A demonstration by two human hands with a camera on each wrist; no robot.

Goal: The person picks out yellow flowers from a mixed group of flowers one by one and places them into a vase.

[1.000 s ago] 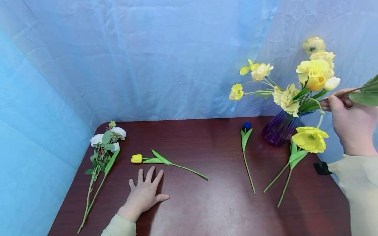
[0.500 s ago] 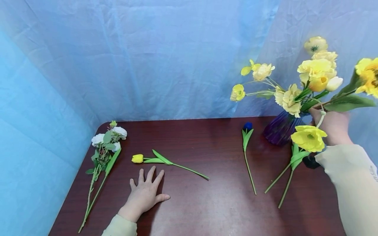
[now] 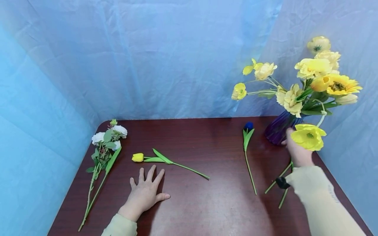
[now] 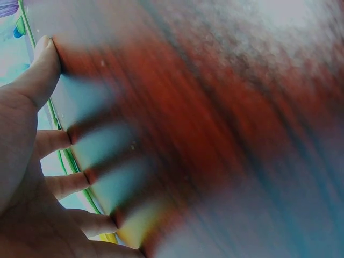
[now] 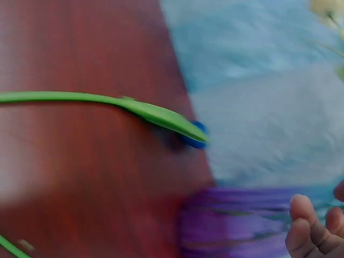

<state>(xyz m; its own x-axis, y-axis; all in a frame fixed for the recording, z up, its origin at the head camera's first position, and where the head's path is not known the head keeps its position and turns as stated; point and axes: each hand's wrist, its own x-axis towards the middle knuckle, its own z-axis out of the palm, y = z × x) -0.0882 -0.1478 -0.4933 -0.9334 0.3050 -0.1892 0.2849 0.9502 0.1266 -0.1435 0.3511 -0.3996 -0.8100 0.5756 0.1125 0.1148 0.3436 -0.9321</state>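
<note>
My left hand (image 3: 144, 196) rests on the table with its fingers spread, just below a yellow tulip (image 3: 137, 157). It holds nothing. At the right, my right hand (image 3: 300, 157) is beside the purple glass vase (image 3: 276, 129), partly behind a drooping yellow poppy (image 3: 308, 137). Its fingertips (image 5: 302, 208) look loosely bent near the vase in the right wrist view, with nothing seen in them. A sunflower (image 3: 339, 84) now stands among the yellow and cream flowers in the vase. Whether the hand touches the glass cannot be told.
A blue tulip (image 3: 248, 126) lies left of the vase. Green stems (image 3: 283, 199) lie under the right forearm, their upper ends hidden. White roses (image 3: 119, 131) with a long leaf lie at the table's left. A blue cloth (image 3: 177, 59) hangs behind the dark red table (image 3: 206, 137).
My right hand brought the sunflower in from the right to the vase, let it go, and moved down and left beside the vase. My left hand stayed still.
</note>
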